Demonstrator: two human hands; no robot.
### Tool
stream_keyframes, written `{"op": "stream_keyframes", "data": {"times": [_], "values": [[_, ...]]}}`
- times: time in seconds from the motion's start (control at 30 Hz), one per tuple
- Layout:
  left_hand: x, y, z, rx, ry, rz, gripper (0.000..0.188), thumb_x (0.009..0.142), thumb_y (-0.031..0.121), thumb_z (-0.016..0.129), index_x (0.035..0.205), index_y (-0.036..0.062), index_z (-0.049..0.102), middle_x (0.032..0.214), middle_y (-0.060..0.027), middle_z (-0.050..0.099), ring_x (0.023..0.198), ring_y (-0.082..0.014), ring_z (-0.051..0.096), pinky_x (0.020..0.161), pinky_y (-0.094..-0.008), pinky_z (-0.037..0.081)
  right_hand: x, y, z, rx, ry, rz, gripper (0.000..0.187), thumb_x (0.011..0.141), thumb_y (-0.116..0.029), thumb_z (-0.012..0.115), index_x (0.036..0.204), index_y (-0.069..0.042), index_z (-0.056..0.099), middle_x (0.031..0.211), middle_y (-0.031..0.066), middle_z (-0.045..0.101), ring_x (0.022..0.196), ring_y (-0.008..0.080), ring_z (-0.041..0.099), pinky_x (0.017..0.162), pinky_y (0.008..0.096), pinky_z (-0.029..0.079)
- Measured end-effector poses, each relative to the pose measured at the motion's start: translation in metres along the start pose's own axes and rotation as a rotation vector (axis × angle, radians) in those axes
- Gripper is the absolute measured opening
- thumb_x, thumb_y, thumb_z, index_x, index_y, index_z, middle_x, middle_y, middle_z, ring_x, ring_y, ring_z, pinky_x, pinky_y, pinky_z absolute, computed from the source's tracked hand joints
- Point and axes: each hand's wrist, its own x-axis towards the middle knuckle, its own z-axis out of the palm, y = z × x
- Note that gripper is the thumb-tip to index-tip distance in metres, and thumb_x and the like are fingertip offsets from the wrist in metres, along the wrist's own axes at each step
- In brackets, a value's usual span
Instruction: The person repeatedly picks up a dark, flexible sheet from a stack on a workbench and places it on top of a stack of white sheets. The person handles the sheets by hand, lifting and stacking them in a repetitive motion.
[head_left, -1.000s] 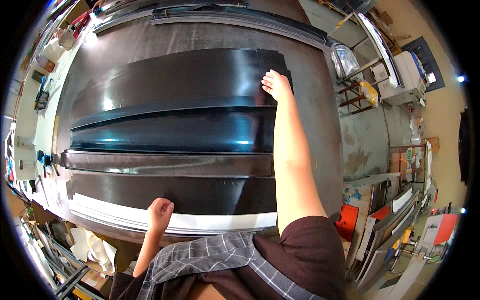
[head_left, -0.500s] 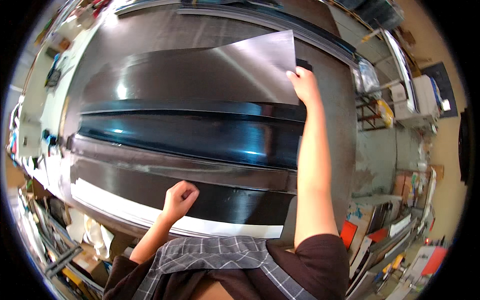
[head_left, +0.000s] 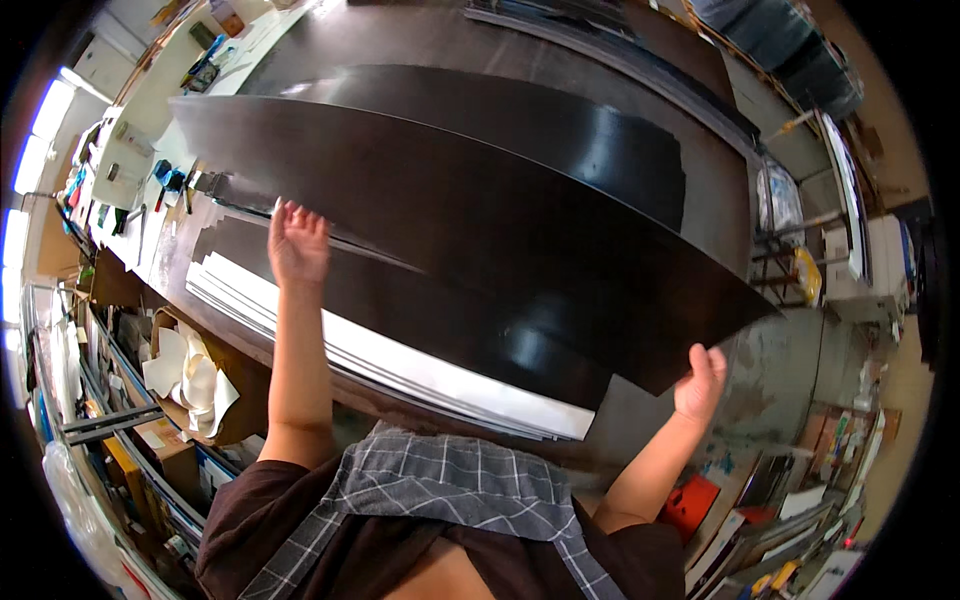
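Observation:
A long, dark, glossy sheet (head_left: 480, 230) is raised and bowed above the table, slanting from far left to near right. My right hand (head_left: 697, 385) grips its right end edge, with the fingers closed there. Close to the sheet's near left edge, my left hand (head_left: 298, 245) is raised with its fingers apart; whether it touches the sheet is hard to tell. Another dark sheet (head_left: 640, 160) lies flat beyond the lifted one. White sheets (head_left: 450, 383) lie stacked along the table's near edge, partly beneath the dark material.
The metal-topped table (head_left: 715, 200) carries more stacked sheets (head_left: 600, 50) at its far side. A pale side counter (head_left: 150, 225) with small tools stands at the left. Below it is a box with crumpled white material (head_left: 190, 375). Shelving and leaning panels (head_left: 750, 520) are at the right.
The dark sheet has been lifted off the stack and swung toward me. My right hand came nearer and rightward; my left hand moved farther out and its fingers opened. The view has shifted.

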Motion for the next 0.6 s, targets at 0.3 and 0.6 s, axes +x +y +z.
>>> {"op": "stream_keyframes", "data": {"times": [0.3,0.6], "values": [[-0.076,0.023,-0.168,0.672,0.516,0.028,0.033,0.086,0.006,0.063,0.116,0.0014,0.05,0.108,-0.014,0.057,0.09,-0.0228,0.06,0.075,-0.0354,0.052,-0.091,0.11,-0.041,-0.692,-0.191,0.539,0.033,0.089,-0.03,0.064,0.071,-0.003,0.059,0.063,-0.0018,0.055,0.051,0.0085,0.048,0.046,0.0275,0.038],[-0.141,-0.024,-0.133,1.903,-0.105,0.639,0.072,0.074,0.012,0.077,0.137,0.0035,0.042,0.14,-0.018,0.042,0.129,-0.0368,0.038,0.109,-0.0459,0.03,-0.068,0.096,0.001,-1.135,0.066,0.032,0.036,0.085,-0.037,0.065,0.087,-0.001,0.063,0.081,0.0174,0.067,0.075,0.0343,0.065,0.068,0.043,0.05]]}}
